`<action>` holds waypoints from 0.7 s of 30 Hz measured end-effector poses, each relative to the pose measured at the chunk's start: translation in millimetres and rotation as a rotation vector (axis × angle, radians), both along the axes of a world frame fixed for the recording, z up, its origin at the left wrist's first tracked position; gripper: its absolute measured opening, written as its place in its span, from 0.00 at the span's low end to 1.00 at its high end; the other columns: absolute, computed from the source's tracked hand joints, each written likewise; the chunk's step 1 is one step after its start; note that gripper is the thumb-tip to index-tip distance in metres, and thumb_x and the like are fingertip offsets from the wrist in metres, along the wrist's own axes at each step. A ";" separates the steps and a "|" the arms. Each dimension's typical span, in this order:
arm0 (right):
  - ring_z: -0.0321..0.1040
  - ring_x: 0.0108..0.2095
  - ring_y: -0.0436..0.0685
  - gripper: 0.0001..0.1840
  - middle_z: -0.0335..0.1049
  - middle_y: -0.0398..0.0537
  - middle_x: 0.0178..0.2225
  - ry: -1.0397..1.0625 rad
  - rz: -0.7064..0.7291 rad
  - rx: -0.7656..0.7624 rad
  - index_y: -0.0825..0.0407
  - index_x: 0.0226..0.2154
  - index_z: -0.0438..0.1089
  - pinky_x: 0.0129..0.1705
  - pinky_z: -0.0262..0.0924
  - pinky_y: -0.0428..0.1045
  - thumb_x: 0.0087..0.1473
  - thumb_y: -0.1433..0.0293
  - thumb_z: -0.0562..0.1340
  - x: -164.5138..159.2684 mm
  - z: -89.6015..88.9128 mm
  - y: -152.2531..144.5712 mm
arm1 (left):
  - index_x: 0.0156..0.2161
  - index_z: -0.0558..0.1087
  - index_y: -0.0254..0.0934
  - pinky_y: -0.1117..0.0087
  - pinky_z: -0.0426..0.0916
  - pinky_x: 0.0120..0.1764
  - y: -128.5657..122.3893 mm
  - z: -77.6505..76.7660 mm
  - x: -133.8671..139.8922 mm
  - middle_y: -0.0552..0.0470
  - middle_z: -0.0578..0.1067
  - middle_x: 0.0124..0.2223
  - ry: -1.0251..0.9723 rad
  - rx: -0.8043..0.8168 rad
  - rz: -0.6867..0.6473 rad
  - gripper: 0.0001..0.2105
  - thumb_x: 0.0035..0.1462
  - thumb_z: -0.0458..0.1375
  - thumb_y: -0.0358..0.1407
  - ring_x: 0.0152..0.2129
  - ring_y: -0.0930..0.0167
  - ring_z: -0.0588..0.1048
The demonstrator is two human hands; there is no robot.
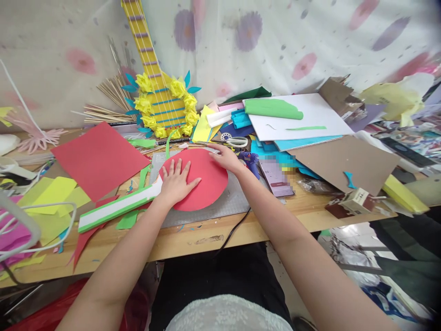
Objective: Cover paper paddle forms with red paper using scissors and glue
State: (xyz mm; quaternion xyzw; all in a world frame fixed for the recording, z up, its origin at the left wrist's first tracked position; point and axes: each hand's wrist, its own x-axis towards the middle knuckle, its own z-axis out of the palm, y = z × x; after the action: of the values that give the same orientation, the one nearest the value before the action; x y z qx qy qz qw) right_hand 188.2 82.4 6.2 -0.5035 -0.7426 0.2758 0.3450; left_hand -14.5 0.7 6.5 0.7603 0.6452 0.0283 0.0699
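A round red paper disc (208,186) lies on a grey cutting mat (237,207) in front of me. My left hand (177,184) presses flat on its left part with the fingers spread. At the disc's upper right edge rests my right hand (225,158), its fingers stretched out to the left and touching the rim. A long white strip with green edges (119,210) runs from beneath my left hand toward the lower left. Just right of the disc sits a blue glue gun (251,162), partly hidden by my right forearm.
Behind the disc leans a yellow paper guitar (165,108) trimmed with paper flowers. A red sheet (99,158) lies to the left. Scissors (237,141) and a phone (277,177) lie on the right, near a white board (296,128) and brown cardboard (344,161). A black cable (236,226) crosses the table's front edge.
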 end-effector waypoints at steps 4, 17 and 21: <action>0.47 0.65 0.62 0.27 0.54 0.52 0.64 -0.332 0.287 0.141 0.53 0.58 0.64 0.66 0.39 0.57 0.57 0.63 0.58 -25.8 15.3 15.8 | 0.68 0.48 0.38 0.45 0.35 0.62 0.8 -1.2 0.0 0.41 0.43 0.70 0.003 0.001 -0.004 0.40 0.57 0.39 0.60 0.66 0.53 0.38; 0.53 0.62 0.66 0.25 0.66 0.56 0.56 -0.484 0.314 0.172 0.56 0.54 0.68 0.64 0.46 0.60 0.53 0.68 0.62 -8.8 27.1 12.0 | 0.68 0.48 0.38 0.45 0.36 0.63 0.7 0.1 -0.3 0.42 0.43 0.70 -0.002 -0.006 -0.011 0.39 0.58 0.38 0.60 0.66 0.54 0.38; 0.62 0.56 0.61 0.17 0.70 0.50 0.51 -0.194 0.022 0.345 0.50 0.47 0.71 0.60 0.53 0.59 0.56 0.67 0.58 43.3 63.8 -8.2 | 0.68 0.48 0.37 0.44 0.36 0.62 -0.3 2.1 0.0 0.41 0.43 0.70 -0.008 -0.015 -0.007 0.39 0.58 0.38 0.60 0.66 0.53 0.39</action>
State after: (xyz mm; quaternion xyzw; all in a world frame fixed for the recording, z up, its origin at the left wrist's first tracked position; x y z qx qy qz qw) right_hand 231.5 74.1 70.0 -0.4531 -0.8139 0.0984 0.3501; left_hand -14.4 0.4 8.6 0.7619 0.6425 0.0260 0.0783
